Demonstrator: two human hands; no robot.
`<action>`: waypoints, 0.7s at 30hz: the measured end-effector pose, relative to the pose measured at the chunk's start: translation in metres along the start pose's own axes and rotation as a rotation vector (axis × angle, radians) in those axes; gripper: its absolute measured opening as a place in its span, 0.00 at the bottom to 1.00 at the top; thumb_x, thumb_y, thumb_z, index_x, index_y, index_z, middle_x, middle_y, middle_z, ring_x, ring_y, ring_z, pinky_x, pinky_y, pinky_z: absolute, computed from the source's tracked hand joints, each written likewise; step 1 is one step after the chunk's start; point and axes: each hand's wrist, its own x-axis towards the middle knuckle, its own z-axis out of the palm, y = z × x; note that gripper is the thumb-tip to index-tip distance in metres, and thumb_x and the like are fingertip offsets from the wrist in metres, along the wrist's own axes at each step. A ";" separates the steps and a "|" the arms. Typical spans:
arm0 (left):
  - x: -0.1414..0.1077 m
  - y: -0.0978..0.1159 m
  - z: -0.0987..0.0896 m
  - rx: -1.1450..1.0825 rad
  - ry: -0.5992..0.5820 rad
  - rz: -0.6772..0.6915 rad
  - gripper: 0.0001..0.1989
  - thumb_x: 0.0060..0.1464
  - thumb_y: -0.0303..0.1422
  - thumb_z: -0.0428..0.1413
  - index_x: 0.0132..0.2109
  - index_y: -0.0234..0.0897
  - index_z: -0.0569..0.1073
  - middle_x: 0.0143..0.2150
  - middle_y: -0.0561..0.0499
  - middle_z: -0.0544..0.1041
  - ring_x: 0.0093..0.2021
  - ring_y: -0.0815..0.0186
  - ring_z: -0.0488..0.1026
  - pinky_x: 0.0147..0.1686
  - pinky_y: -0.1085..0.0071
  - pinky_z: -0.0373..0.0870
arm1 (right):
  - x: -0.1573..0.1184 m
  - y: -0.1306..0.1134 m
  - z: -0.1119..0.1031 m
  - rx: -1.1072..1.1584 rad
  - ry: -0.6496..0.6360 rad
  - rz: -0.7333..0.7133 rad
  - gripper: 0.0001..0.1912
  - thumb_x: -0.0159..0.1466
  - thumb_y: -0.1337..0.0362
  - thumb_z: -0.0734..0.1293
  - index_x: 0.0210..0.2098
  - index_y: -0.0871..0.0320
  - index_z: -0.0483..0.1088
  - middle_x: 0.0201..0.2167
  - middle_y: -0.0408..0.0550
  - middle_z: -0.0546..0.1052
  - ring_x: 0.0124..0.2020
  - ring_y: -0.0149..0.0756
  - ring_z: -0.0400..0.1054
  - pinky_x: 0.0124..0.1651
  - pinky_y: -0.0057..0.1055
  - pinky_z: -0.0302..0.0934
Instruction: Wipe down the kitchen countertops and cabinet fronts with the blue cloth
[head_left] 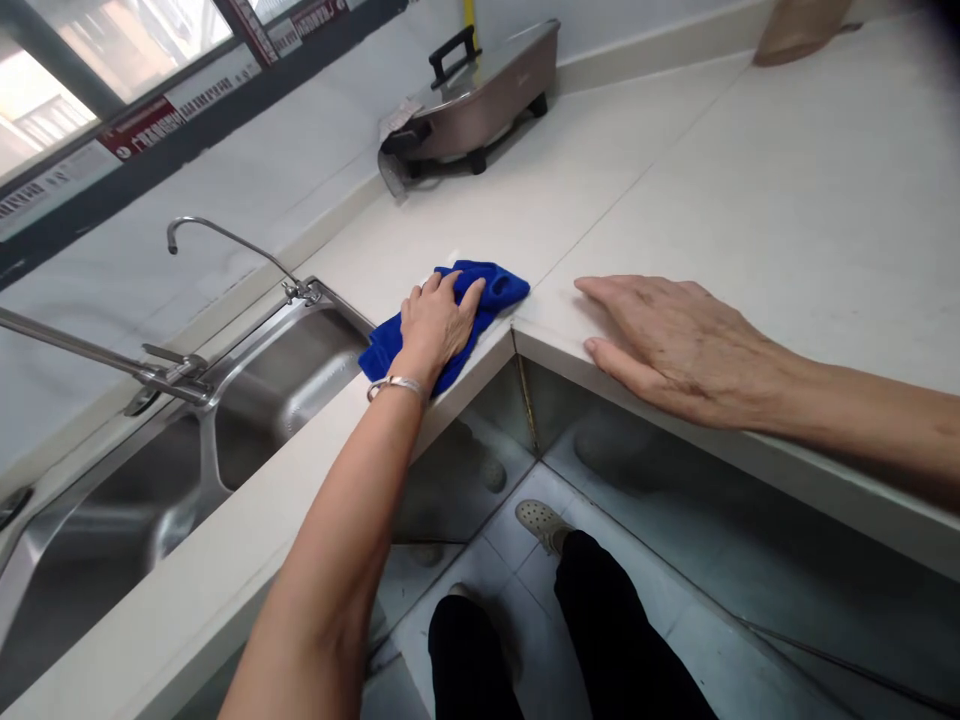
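Observation:
Bunched under my left hand (437, 325) is a blue cleaning cloth (504, 287), lying on the pale countertop (645, 215) between the sink and the inner corner. My left fingers are bent over the cloth and press it to the surface; part of it is hidden beneath the palm. A silver bracelet (397, 385) circles my left wrist. My right hand (667, 345) is at the front edge of the right-hand counter, fingers stretched out and thumb apart. It holds nothing, and whether it touches the counter I cannot tell.
Left of the cloth is a double steel sink (217, 450) with a large faucet (176, 375) and a thin curved tap (225, 240). A lidded electric pan (480, 110) stands by the back wall. A brown container (799, 35) is at the far right. Dark cabinet fronts (660, 480) lie below the counter.

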 end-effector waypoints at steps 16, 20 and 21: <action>-0.082 -0.097 -0.069 -0.157 0.059 -0.146 0.34 0.65 0.51 0.38 0.67 0.34 0.61 0.70 0.43 0.63 0.71 0.58 0.59 0.73 0.58 0.51 | 0.000 0.007 0.004 -0.018 -0.015 -0.075 0.24 0.70 0.50 0.52 0.58 0.50 0.66 0.58 0.55 0.73 0.60 0.56 0.66 0.57 0.58 0.65; -0.147 -0.142 -0.084 -0.082 0.016 -0.236 0.37 0.63 0.50 0.36 0.66 0.27 0.62 0.69 0.38 0.65 0.69 0.55 0.60 0.73 0.55 0.52 | 0.001 0.010 0.006 -0.031 -0.020 -0.070 0.25 0.71 0.49 0.52 0.57 0.54 0.68 0.60 0.57 0.72 0.62 0.55 0.65 0.60 0.60 0.63; -0.160 -0.149 -0.085 -0.083 0.008 -0.239 0.37 0.62 0.50 0.36 0.66 0.27 0.62 0.69 0.37 0.65 0.69 0.54 0.60 0.73 0.54 0.52 | 0.000 0.011 0.007 -0.031 -0.026 -0.072 0.25 0.71 0.49 0.52 0.57 0.54 0.68 0.60 0.57 0.72 0.62 0.55 0.65 0.61 0.60 0.62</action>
